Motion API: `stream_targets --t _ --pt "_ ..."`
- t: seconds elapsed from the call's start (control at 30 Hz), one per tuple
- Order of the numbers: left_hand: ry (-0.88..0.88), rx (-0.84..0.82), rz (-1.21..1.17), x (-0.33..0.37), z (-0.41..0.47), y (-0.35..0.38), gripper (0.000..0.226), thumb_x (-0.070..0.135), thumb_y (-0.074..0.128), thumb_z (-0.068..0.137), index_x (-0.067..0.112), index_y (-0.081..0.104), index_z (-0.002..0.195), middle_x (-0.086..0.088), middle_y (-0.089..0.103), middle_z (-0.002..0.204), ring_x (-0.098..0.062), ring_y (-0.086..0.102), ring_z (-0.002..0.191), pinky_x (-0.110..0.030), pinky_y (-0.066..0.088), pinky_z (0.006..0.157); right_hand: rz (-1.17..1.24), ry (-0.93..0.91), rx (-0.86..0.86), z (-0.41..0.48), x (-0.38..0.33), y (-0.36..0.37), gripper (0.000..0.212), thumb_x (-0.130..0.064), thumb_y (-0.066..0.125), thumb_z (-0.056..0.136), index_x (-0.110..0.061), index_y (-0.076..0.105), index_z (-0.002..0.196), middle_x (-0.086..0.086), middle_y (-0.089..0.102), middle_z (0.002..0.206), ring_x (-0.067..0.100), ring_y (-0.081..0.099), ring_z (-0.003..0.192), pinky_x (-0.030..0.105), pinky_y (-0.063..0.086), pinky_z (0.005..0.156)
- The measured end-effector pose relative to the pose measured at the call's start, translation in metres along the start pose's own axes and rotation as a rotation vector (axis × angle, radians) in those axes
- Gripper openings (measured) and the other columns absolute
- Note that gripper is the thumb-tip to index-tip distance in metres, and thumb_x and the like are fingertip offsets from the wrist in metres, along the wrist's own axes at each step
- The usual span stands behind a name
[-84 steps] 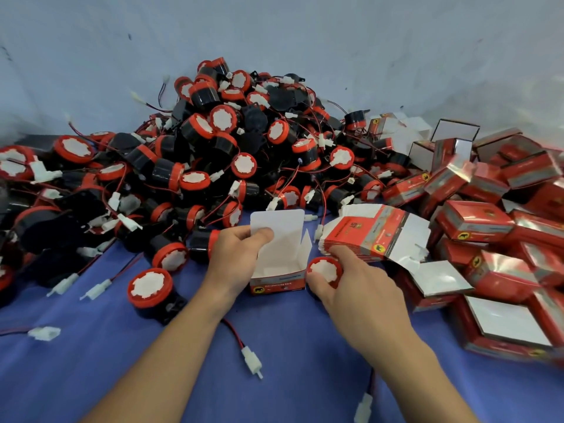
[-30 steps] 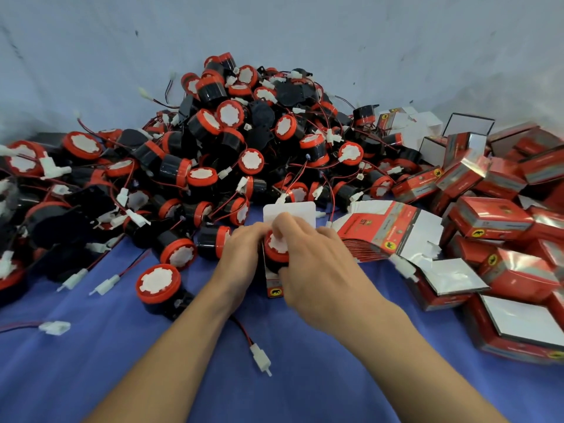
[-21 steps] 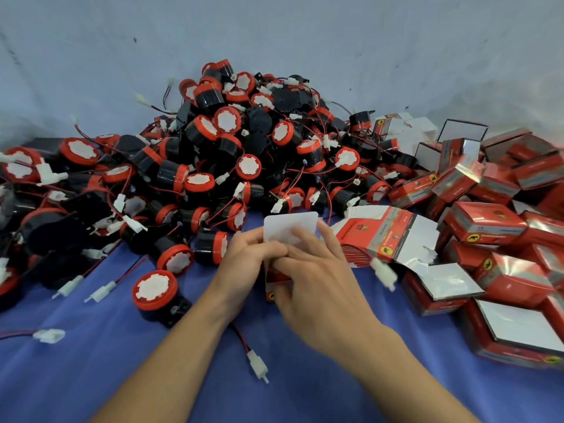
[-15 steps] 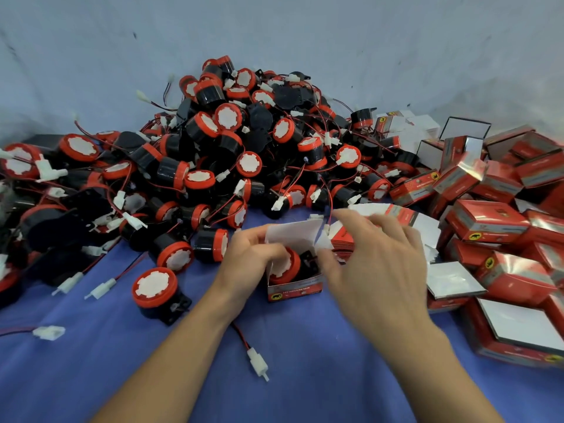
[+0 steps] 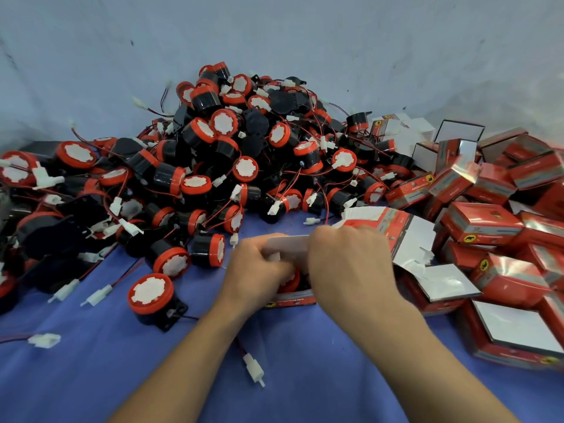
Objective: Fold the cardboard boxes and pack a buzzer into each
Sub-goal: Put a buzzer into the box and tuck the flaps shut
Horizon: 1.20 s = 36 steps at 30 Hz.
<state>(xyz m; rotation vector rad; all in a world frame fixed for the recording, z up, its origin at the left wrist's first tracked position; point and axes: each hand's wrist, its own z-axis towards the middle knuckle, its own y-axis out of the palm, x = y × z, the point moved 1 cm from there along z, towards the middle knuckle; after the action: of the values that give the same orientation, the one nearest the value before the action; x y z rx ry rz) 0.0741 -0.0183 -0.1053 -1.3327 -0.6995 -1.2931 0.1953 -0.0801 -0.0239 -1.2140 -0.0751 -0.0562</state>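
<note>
Blue surface [image 5: 305,361], centre: left grip [image 5: 258,270] clasps open box [image 5: 290,300] w/ buzzer [image 5: 290,283] inside; right grip [image 5: 351,270], curled over white lid flap [image 5: 285,242] at box's far side, nearer for folding it shut.

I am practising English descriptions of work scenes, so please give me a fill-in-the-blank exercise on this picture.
The left hand and the right hand hold a small red cardboard box on a ____ cloth.
The pile of round red-and-black buzzers lies to the ____ of the heap of red boxes.
The single buzzer beside the left forearm has a ____ face.
Missing words: blue; left; white.
</note>
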Motion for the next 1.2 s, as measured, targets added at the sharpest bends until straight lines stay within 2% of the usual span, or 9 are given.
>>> stream_targets --t 0.17,0.27,0.4,0.67,0.8,0.9,0.97,1.07,1.2 --pt "-0.072 -0.024 -0.103 0.002 -0.003 0.003 0.023 0.016 0.057 0.069 0.028 0.076 0.074 0.008 0.068 0.065 -0.011 0.058 0.061 -0.026 0.045 0.058 -0.088 -0.121 -0.076 -0.002 -0.011 0.007 0.025 -0.004 0.018 0.071 -0.021 0.035 0.065 -0.002 0.037 0.057 0.017 0.031 0.052 0.038 0.019 0.079" --pt "-0.191 0.002 -0.272 0.008 -0.005 0.002 0.018 0.012 0.055 0.062 0.022 0.07 0.06 0.004 0.058 0.057 -0.013 0.049 0.054 -0.024 0.042 0.051 -0.177 -0.212 -0.085 0.004 -0.018 0.004 0.027 -0.009 0.033 0.086 -0.024 0.047 0.068 -0.003 0.037 0.059 0.018 0.03 0.062 0.042 0.015 0.082" --pt "-0.26 0.015 -0.4 0.007 -0.002 -0.005 0.032 -0.003 0.05 0.067 0.022 0.053 0.048 0.003 0.047 0.054 -0.012 0.042 0.05 -0.024 0.037 0.048 -0.229 -0.276 -0.069 0.007 -0.017 0.008 0.036 -0.025 0.04 0.099 -0.019 0.032 0.064 0.002 0.027 0.072 0.025 0.023 0.084 0.043 0.016 0.089" --pt "-0.254 0.008 -0.421 0.006 -0.005 -0.005 0.009 0.004 0.051 0.06 0.0 0.057 0.065 -0.007 0.054 0.064 -0.021 0.051 0.06 -0.028 0.044 0.053 -0.17 -0.321 -0.048 0.008 -0.01 0.015 0.036 -0.015 0.042 0.096 -0.02 0.035 0.061 -0.003 0.036 0.058 0.02 0.033 0.065 0.038 0.021 0.078" --pt "0.036 0.34 -0.098 0.014 -0.018 -0.007 0.033 0.007 0.064 0.087 0.023 0.075 0.114 0.008 0.076 0.102 -0.011 0.07 0.1 -0.024 0.054 0.084 -0.167 -0.321 -0.055 0.011 -0.007 0.015 0.034 -0.015 0.044 0.093 -0.022 0.035 0.061 -0.004 0.035 0.059 0.02 0.034 0.063 0.038 0.018 0.077" --pt "0.584 0.649 0.456 0.03 -0.028 -0.006 0.016 0.013 0.058 0.076 0.013 0.064 0.091 0.01 0.058 0.087 -0.013 0.051 0.085 -0.03 0.038 0.084 -0.128 -0.295 -0.033 0.007 -0.006 0.019 0.031 -0.016 0.047 0.088 -0.026 0.031 0.063 -0.007 0.037 0.056 0.019 0.035 0.063 0.037 0.019 0.076" --pt "0.749 0.562 0.58 0.038 -0.034 0.004 0.005 0.007 0.05 0.07 0.012 0.051 0.069 0.003 0.046 0.068 -0.022 0.04 0.066 -0.037 0.035 0.072 -0.09 -0.284 -0.001 0.003 -0.005 0.023 0.031 -0.018 0.047 0.087 -0.026 0.027 0.064 -0.009 0.037 0.055 0.019 0.039 0.065 0.036 0.021 0.076" --pt "0.694 0.432 0.575 0.034 -0.036 0.012 0.011 0.002 0.043 0.071 0.01 0.044 0.064 -0.001 0.038 0.061 -0.021 0.03 0.061 -0.031 0.027 0.069 -0.051 -0.266 -0.066 0.002 0.003 0.026 0.03 -0.015 0.043 0.088 -0.026 0.031 0.063 -0.009 0.036 0.058 0.019 0.041 0.071 0.034 0.021 0.076" --pt "0.658 0.32 0.726 0.02 -0.033 0.013 0.018 0.001 0.053 0.08 0.012 0.063 0.07 0.001 0.061 0.065 -0.023 0.051 0.063 -0.034 0.035 0.073 0.05 -0.217 -0.135 0.003 0.016 0.024 0.017 -0.011 0.049 0.089 -0.022 0.051 0.075 -0.002 0.058 0.075 0.025 0.049 0.073 0.033 0.028 0.066"
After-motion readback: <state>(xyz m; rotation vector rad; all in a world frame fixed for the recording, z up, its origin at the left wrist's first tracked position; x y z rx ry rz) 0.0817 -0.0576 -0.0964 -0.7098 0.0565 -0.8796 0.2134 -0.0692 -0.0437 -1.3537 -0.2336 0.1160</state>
